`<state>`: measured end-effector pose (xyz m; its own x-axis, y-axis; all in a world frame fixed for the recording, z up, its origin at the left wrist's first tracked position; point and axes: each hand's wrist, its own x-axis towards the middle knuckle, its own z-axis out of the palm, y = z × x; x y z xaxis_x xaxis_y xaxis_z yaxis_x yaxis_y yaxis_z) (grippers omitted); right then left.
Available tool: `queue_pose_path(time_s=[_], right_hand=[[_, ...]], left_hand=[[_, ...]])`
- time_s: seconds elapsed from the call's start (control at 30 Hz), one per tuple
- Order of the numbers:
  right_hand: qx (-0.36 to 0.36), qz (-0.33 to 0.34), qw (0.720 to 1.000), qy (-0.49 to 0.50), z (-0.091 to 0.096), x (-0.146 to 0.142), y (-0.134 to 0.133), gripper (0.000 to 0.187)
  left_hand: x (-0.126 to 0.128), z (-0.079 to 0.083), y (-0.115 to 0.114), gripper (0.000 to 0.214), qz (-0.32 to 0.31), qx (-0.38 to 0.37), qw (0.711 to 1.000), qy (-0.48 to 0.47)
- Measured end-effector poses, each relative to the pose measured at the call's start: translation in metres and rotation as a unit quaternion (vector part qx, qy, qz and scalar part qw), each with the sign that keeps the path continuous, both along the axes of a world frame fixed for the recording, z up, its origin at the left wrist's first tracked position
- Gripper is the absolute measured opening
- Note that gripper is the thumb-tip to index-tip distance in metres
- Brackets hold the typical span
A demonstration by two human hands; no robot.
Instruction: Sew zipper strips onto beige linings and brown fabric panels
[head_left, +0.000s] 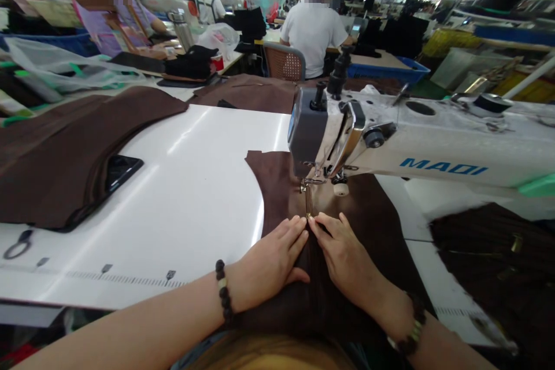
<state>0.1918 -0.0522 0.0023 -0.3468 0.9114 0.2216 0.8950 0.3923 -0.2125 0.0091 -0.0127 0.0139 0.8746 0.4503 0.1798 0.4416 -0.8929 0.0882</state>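
A person's bare hands spread a dark brown cloth panel [359,243] beneath a white MADI industrial sewing machine [416,150] on a white work table [173,196].

Behind the machine, a co-worker in a white T-shirt [314,40] sits at a neighbouring bench. Left of the machine, a large brown cloth piece [73,150] lies partly over a flat black rectangular object [124,170]. Right of it lies a dark, nearly black cloth [477,260]. The panel runs under the machine's steel presser foot [309,189]. The left hand [271,260] and right hand [347,254] rest flat and open on the panel, gripping nothing, their fingertips nearly meeting just before the foot. A dark beaded bracelet circles each wrist.
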Motion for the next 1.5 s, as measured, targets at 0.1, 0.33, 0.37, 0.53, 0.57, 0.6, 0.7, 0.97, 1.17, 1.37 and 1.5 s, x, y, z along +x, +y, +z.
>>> queue_pose_path(time_s=[0.1,0.33,0.37,0.53,0.57,0.6,0.7,0.97,1.17,1.37,1.5], right_hand=[[0.000,-0.007,1.000,0.001,0.000,-0.001,0.003,0.042],[-0.010,-0.021,1.000,0.015,0.001,-0.003,0.014,0.041],[-0.012,-0.023,1.000,0.017,0.001,-0.003,0.016,0.042],[-0.007,-0.030,0.999,0.008,0.001,-0.003,0.023,0.041],[-0.005,-0.032,0.999,0.006,0.001,-0.003,0.025,0.041],[-0.003,-0.036,0.999,0.003,0.000,-0.004,0.026,0.040],[0.006,-0.057,0.998,-0.001,-0.001,-0.008,0.030,0.039],[0.002,-0.106,0.994,-0.014,0.003,-0.020,0.047,0.042],[-0.005,-0.125,0.992,-0.004,0.004,-0.020,0.061,0.042],[-0.028,-0.079,0.992,0.094,0.006,-0.002,0.059,0.039],[-0.037,-0.053,0.998,0.024,0.008,0.003,0.027,0.045]], left_hand=[[0.000,0.000,0.004,0.070,-0.005,-0.003,1.000,0.003],[0.002,0.001,0.017,0.070,-0.018,-0.020,1.000,0.010],[0.002,0.001,0.019,0.070,-0.020,-0.022,1.000,0.009],[0.004,0.003,0.027,0.070,-0.019,-0.031,0.999,0.002],[0.004,0.004,0.029,0.069,-0.019,-0.032,0.999,-0.001],[0.004,0.004,0.030,0.069,-0.020,-0.032,0.999,-0.005],[0.005,0.003,0.035,0.069,-0.020,-0.028,0.999,-0.010],[0.007,0.006,0.046,0.068,-0.012,-0.036,0.999,0.008],[0.011,0.008,0.055,0.066,-0.022,-0.031,0.999,0.014],[0.009,0.011,0.056,0.062,-0.009,-0.043,0.999,0.013],[-0.005,0.015,0.037,0.056,0.017,-0.056,0.998,0.012]])
